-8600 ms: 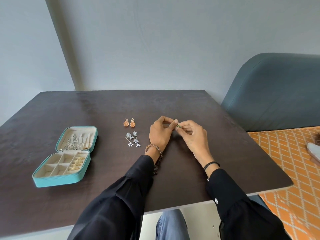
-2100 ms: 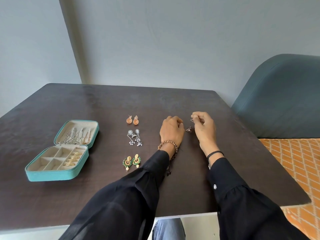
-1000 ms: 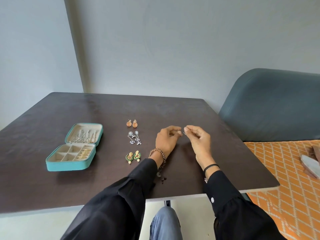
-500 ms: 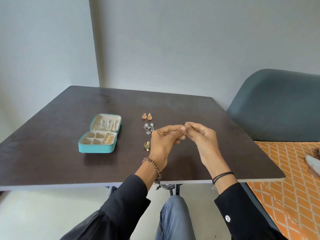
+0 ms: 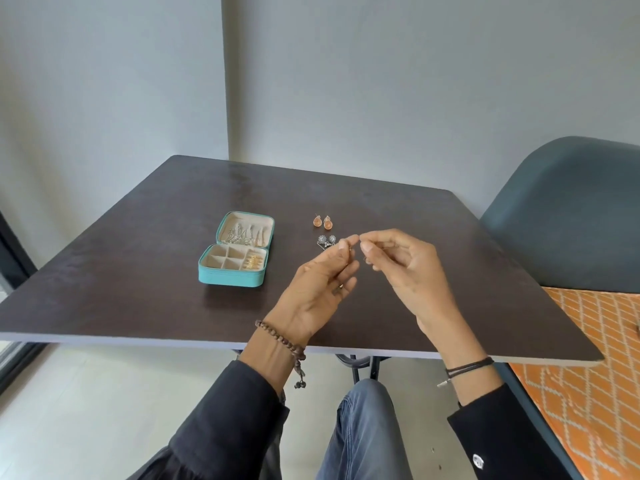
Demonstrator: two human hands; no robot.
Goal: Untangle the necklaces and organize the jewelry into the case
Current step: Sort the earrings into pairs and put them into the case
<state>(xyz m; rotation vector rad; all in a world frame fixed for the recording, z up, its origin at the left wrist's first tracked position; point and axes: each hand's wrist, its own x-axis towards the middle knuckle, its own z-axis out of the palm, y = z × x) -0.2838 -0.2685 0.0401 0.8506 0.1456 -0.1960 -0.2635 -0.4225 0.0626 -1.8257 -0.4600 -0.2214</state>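
Currently, far left to right: open teal zip-around jewelry case (image 5: 228,274) sits on the dark brown square table (image 5: 138,271), left of centre. The case's raised lid holds silver pieces; gold pieces lie in the right compartment of its base, and the other compartments look bare.

Right of the case, well apart from it: a pair of orange teardrop earrings (image 5: 322,221). Just nearer the camera is a pair of silver flower-top earrings (image 5: 327,239), partly hidden behind the left fingertips.

Left hand (image 5: 317,289), brown bead bracelet (image 5: 281,341) on the wrist, is raised over the near half of the table. Thumb and forefinger pinch a thin metal jewellery piece (image 5: 364,259). It's too fine to tell what it is.

Right hand (image 5: 407,268), black cord wristband (image 5: 469,367), is raised at the same height, thumb and forefinger pinching the other end of that piece. The two hands' fingertips are close together, not touching.

Far right: blue-grey curved chair back (image 5: 571,213) and an orange diamond-pattern rug (image 5: 588,341).
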